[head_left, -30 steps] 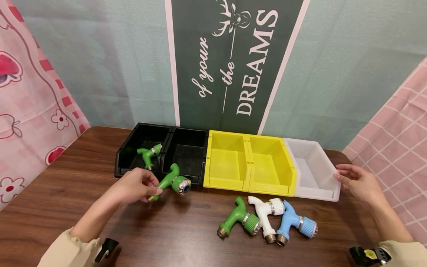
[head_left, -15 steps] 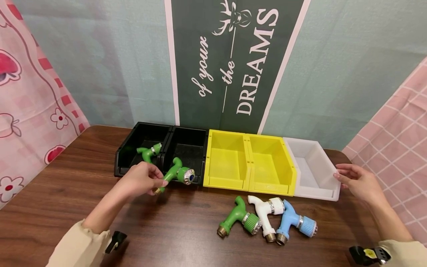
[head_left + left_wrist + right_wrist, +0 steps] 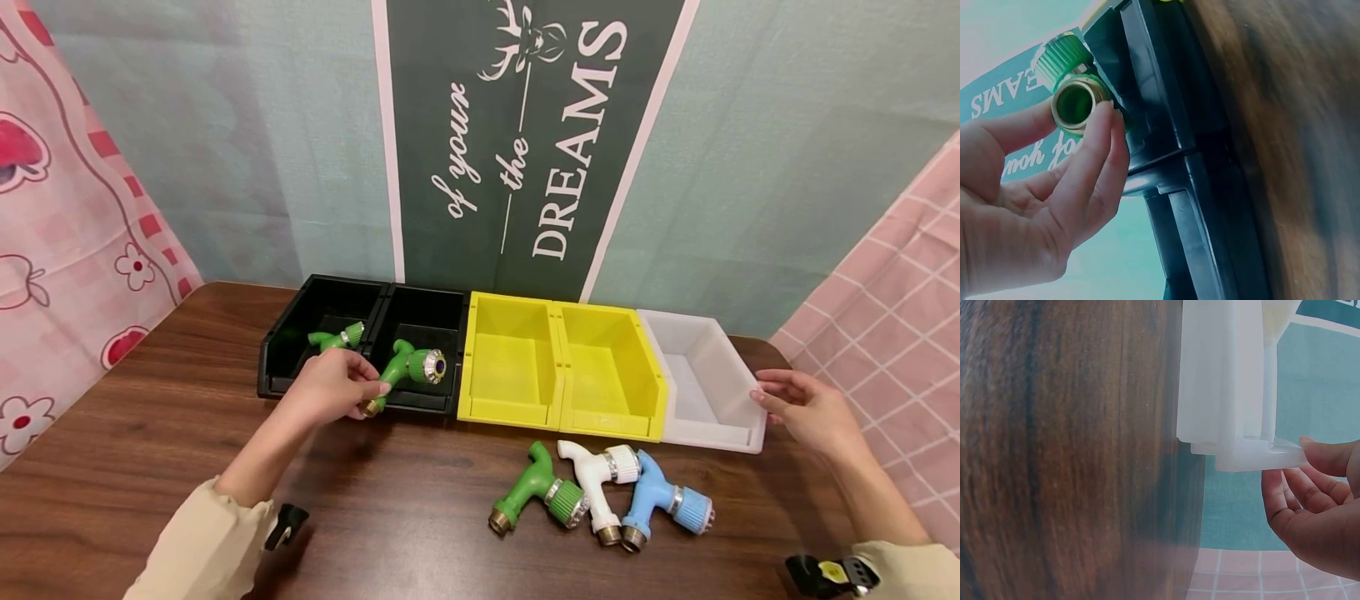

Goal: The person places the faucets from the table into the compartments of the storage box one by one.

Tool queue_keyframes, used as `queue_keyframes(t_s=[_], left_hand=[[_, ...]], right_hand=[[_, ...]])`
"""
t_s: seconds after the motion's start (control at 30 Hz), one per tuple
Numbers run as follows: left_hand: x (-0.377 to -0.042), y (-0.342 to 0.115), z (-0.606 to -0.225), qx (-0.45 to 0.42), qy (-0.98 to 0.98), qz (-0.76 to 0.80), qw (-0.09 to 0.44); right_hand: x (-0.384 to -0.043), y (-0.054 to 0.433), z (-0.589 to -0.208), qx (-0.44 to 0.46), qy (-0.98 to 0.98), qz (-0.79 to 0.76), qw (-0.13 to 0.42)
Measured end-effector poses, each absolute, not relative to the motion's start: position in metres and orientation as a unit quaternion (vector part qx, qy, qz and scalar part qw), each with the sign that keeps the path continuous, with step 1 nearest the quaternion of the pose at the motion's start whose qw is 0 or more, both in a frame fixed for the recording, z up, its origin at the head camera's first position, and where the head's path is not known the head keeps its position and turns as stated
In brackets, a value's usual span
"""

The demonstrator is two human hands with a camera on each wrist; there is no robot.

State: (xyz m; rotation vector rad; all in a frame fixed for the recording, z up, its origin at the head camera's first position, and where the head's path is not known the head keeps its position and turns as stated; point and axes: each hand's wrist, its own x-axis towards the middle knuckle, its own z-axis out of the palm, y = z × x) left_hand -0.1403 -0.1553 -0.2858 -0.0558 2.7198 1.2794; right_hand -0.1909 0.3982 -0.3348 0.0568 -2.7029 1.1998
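Observation:
My left hand [image 3: 335, 388] pinches a green tap [image 3: 405, 367] by its brass threaded end, over the front of the second black bin [image 3: 425, 317]. In the left wrist view the brass opening [image 3: 1075, 104] faces the camera between thumb and fingers. Another green tap [image 3: 336, 340] lies in the leftmost black bin [image 3: 273, 354], partly hidden by that hand. At the far right my right hand [image 3: 810, 410] grips the side wall of the white bin [image 3: 738, 375], thumb on the inner side and fingers outside, as the right wrist view shows.
Two yellow bins [image 3: 510, 414] stand between the black and white ones, all in one row. In front of them on the wooden table [image 3: 420, 525] lie a green tap [image 3: 534, 483], a white tap [image 3: 595, 479] and a light blue tap [image 3: 660, 496]. A cloth backdrop [image 3: 322, 150] hangs behind.
My left hand has carried the green tap forward and slightly right, from the table in front of the black bins to over the second one. My right hand has stayed on the white bin.

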Motion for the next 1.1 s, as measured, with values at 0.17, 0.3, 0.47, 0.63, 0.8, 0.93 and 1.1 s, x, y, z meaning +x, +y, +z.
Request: queue_keyframes(t_s=[0.17,0.3,0.47,0.63,0.8,0.93,1.1], left_hand=[[-0.144,-0.15,-0.284,-0.026,0.901,0.43,0.059],[-0.146,-0.146,-0.284,-0.02,0.902,0.429,0.04],[-0.149,-0.143,-0.284,-0.016,0.907,0.42,0.023],[-0.154,-0.14,-0.283,-0.018,0.912,0.41,0.022],[-0.159,-0.137,-0.284,-0.021,0.918,0.396,0.015],[-0.163,-0.134,-0.283,-0.024,0.922,0.387,0.022],[-0.168,-0.13,-0.282,-0.031,0.925,0.378,0.029]], right_hand=[[-0.181,0.382,-0.321,0.016,-0.904,0.417,0.095],[-0.181,0.383,-0.321,0.027,-0.904,0.416,0.091],[-0.195,0.406,-0.342,0.021,-0.905,0.414,0.097],[-0.215,0.439,-0.372,0.015,-0.911,0.398,0.109],[-0.226,0.455,-0.386,0.017,-0.911,0.395,0.114],[-0.225,0.455,-0.385,0.024,-0.905,0.409,0.11],[-0.224,0.452,-0.384,0.016,-0.91,0.399,0.112]])
